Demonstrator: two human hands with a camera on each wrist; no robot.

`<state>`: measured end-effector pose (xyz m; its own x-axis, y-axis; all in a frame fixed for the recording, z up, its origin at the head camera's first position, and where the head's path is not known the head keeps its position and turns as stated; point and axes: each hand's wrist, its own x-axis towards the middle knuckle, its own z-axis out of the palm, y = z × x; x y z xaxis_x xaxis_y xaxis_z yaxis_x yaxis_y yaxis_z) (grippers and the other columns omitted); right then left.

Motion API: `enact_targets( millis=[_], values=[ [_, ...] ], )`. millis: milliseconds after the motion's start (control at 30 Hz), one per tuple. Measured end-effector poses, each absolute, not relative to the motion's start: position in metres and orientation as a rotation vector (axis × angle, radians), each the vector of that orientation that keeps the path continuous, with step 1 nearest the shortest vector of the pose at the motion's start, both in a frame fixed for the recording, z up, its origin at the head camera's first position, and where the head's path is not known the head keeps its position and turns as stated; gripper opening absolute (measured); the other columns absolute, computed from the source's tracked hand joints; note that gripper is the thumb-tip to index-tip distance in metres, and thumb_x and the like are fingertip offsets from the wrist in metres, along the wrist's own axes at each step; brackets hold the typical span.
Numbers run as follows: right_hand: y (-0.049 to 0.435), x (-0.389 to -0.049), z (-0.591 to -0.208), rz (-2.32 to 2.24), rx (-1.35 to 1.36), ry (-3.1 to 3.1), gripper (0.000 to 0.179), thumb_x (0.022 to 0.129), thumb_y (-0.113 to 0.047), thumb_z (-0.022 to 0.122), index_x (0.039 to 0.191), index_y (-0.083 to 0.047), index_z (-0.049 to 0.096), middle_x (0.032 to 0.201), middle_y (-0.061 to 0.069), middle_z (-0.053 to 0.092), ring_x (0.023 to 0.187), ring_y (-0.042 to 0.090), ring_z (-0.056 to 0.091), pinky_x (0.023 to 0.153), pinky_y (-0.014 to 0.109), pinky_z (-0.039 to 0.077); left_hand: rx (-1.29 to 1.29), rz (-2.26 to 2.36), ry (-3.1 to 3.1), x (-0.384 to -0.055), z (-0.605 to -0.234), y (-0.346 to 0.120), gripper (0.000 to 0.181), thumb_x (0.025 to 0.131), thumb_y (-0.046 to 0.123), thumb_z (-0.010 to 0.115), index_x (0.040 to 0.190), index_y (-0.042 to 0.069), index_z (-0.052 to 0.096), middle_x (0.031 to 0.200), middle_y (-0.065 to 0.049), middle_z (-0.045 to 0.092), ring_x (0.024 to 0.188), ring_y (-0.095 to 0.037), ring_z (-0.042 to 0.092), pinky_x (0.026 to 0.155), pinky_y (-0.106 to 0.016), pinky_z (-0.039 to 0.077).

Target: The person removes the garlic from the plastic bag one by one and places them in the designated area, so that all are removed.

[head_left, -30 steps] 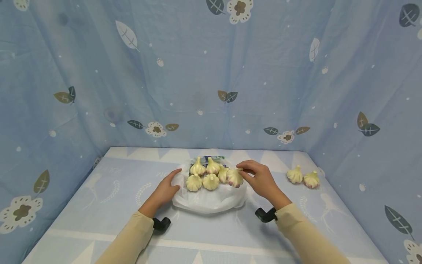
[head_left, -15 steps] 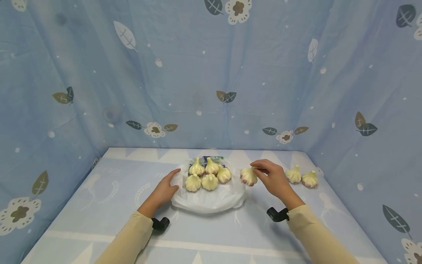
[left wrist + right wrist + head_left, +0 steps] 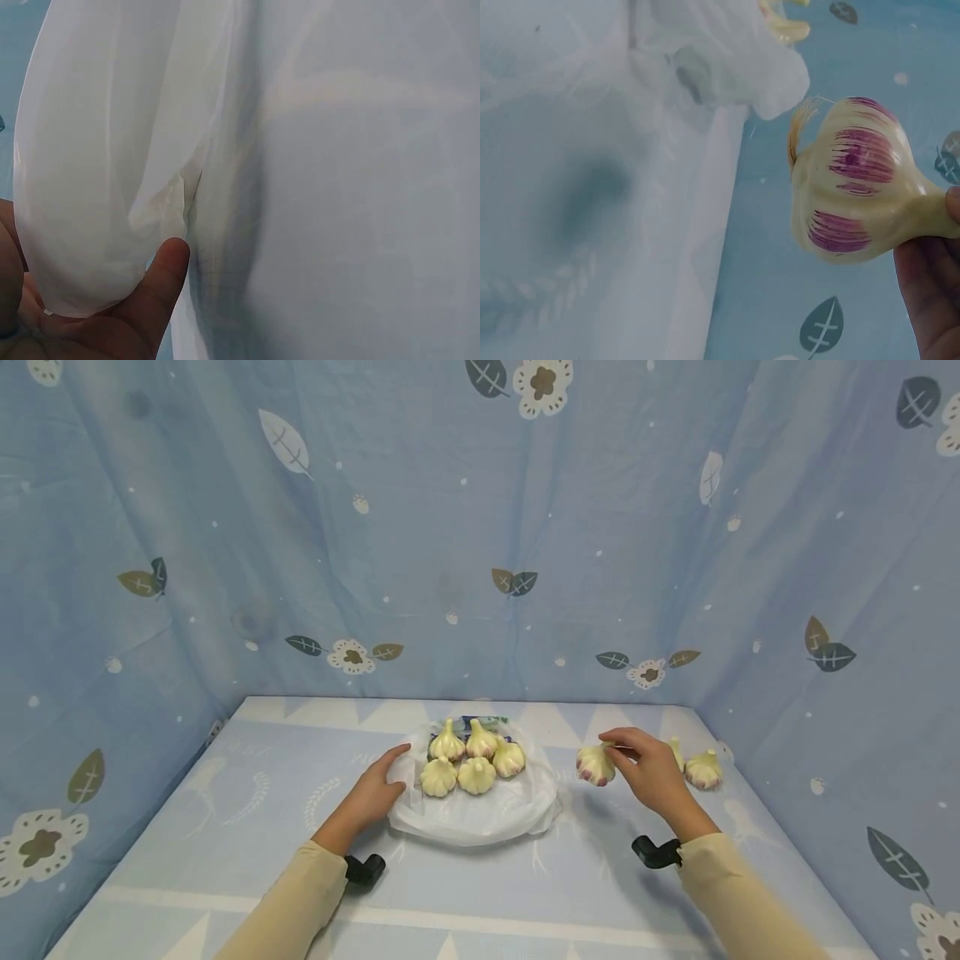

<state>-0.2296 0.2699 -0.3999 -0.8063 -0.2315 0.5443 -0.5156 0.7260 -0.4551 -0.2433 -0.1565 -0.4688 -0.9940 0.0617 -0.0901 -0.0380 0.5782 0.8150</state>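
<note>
A white plastic bag (image 3: 480, 822) lies on the table with its mouth spread, and several garlic bulbs (image 3: 476, 775) sit in it. At the bag's left side my left hand (image 3: 369, 793) grips the rim; the left wrist view has the white film (image 3: 90, 165) between thumb and fingers. Right of the bag, my right hand (image 3: 651, 775) pinches a garlic bulb (image 3: 595, 765) by its stem, held above the table. Purple streaks and a tuft of roots show on this bulb (image 3: 855, 180) in the right wrist view.
Two more garlic bulbs stand at the table's right; the outer bulb (image 3: 703, 769) is in plain sight, the other bulb (image 3: 677, 752) partly behind my right hand. A blue and green printed packet (image 3: 480, 724) lies at the bag's back. Patterned curtains (image 3: 450, 527) enclose the table.
My right hand has carried the pinched garlic bulb rightward, from over the bag to beside it, nearer the two bulbs at right. My left hand has stayed at the bag's rim.
</note>
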Motion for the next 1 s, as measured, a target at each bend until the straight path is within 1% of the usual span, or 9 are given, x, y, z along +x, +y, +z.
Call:
enact_targets(
  millis=[233,467,767,867,1000],
  values=[
    [0.289,-0.230,-0.405,0.814,0.495,-2.494,0.024,0.089,-0.002,0.065,0.112,-0.008,0.069,0.114,0.012,0.067,0.096,0.028,0.070,0.080,0.039,0.057,0.029,1.382,2.703,-0.243,-0.469,-0.156,0.068,0.091,0.002,0.049,0.153,0.021,0.029,0.159,-0.019,0.024,0.147,-0.041,0.019,0.116,-0.061,0.020],
    [0.304,-0.229,-0.408,0.822,0.391,-2.529,0.027,0.089,-0.002,0.065,0.115,-0.007,0.068,0.117,0.015,0.066,0.101,0.032,0.068,0.081,0.042,0.056,0.036,1.383,2.701,-0.241,-0.468,-0.157,0.068,0.092,0.001,0.049,0.153,0.022,0.028,0.159,-0.019,0.023,0.147,-0.041,0.018,0.116,-0.061,0.019],
    [0.325,-0.225,-0.411,0.837,0.262,-2.604,0.027,0.094,-0.010,0.061,0.121,-0.008,0.065,0.122,0.016,0.064,0.103,0.035,0.067,0.080,0.044,0.057,0.003,1.379,2.685,-0.242,-0.467,-0.155,0.068,0.092,0.002,0.048,0.153,0.022,0.028,0.160,-0.018,0.023,0.147,-0.041,0.018,0.116,-0.061,0.019],
    [0.332,-0.224,-0.412,0.829,0.229,-2.621,0.028,0.095,-0.010,0.060,0.122,-0.008,0.064,0.122,0.017,0.064,0.103,0.036,0.067,0.079,0.046,0.058,-0.004,1.378,2.681,-0.242,-0.467,-0.155,0.067,0.092,0.003,0.048,0.153,0.024,0.028,0.160,-0.016,0.022,0.148,-0.040,0.018,0.116,-0.061,0.019],
    [0.340,-0.222,-0.413,0.827,0.199,-2.623,0.029,0.095,-0.010,0.059,0.123,-0.006,0.063,0.123,0.019,0.063,0.103,0.038,0.066,0.080,0.047,0.057,0.010,1.389,2.683,-0.242,-0.467,-0.156,0.067,0.092,0.003,0.048,0.153,0.023,0.028,0.160,-0.017,0.022,0.147,-0.041,0.018,0.116,-0.061,0.019]
  ],
)
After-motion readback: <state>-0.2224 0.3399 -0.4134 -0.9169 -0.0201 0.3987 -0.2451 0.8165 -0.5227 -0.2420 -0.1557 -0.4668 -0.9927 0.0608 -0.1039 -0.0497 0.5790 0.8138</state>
